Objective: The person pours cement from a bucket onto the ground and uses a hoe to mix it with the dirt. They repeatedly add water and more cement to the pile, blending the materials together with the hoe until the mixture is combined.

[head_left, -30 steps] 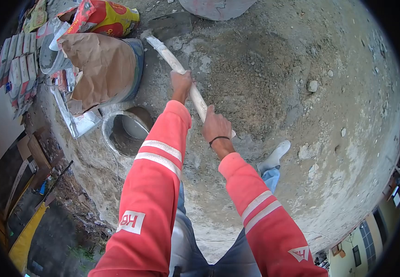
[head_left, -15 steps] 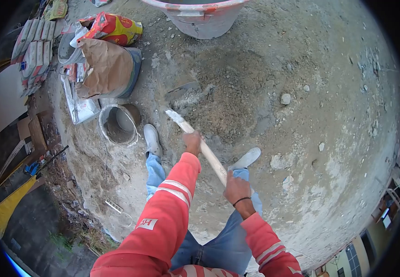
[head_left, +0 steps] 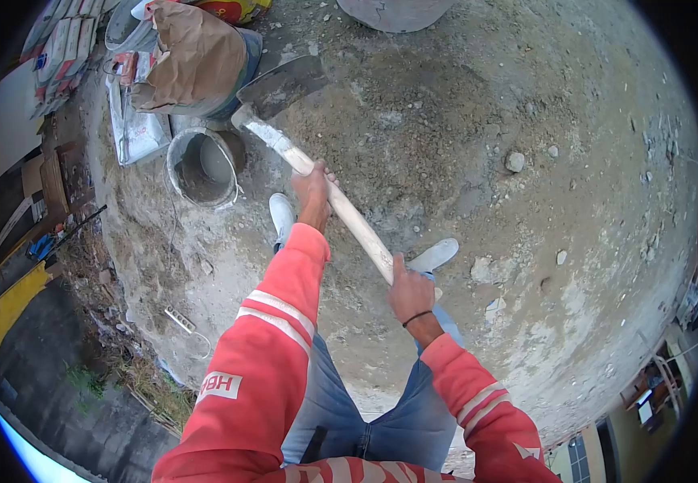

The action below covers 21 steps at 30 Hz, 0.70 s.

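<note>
Both my hands grip the pale wooden handle of a hoe. My left hand is wrapped round the handle nearer the blade. Farther down, toward my legs, my right hand is closed round the lower part. The wide dark blade is in full view at the far left end of the handle, by the bag-topped bucket. Whitish residue coats the wood near the head. To the right of the blade lies a patch of loose grey-brown sandy mix on the ground.
A mortar-smeared bucket stands left of my feet. Behind it is a bucket topped with a brown paper bag, beside a white sack. A large tub sits at the far edge. A stone and a power strip lie on the ground.
The hoe's blade, earlier partly sunk in the mix, is now out in plain view and farther left and away. My left hand has moved forward with the handle. The whole view has shifted.
</note>
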Available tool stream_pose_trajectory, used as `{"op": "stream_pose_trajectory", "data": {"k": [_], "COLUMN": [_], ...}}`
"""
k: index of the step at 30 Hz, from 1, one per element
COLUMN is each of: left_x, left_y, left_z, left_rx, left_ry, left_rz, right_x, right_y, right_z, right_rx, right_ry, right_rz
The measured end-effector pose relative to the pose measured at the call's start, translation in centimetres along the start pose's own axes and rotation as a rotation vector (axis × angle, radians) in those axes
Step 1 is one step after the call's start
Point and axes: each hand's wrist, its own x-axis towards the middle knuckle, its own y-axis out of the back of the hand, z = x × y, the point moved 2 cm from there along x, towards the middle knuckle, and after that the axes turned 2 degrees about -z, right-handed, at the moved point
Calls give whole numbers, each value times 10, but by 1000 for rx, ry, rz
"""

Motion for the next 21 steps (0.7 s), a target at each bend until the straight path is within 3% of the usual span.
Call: {"op": "stream_pose_trajectory", "data": {"k": [4,6,7,11,13,18,21], "left_x": [109,136,127,33,-23,-166,-191], "left_y": [21,48,57,77,75,23,-9], "left_z": [11,-22,-42,-136,-174,-163,-125], "left_rx": [191,529,442,153,-27,-151,-154], "left_ry": [-40,42,128,365,371,386,290], "left_rz": [67,136,152,195,210,182,-47], "right_x": [92,82,73,-8,-52,-137,-147], "right_y": [-27,-37,-39,-31,-23,-29,-14], "right_z": [-60,-64,-63,8,56,141,144], "right_rx": [79,77,69,-102,-163,-210,-155], "right_ry": [52,40,46,27,36,-21,-44], "right_rz": [51,28,22,-130,-161,-83,57]}}
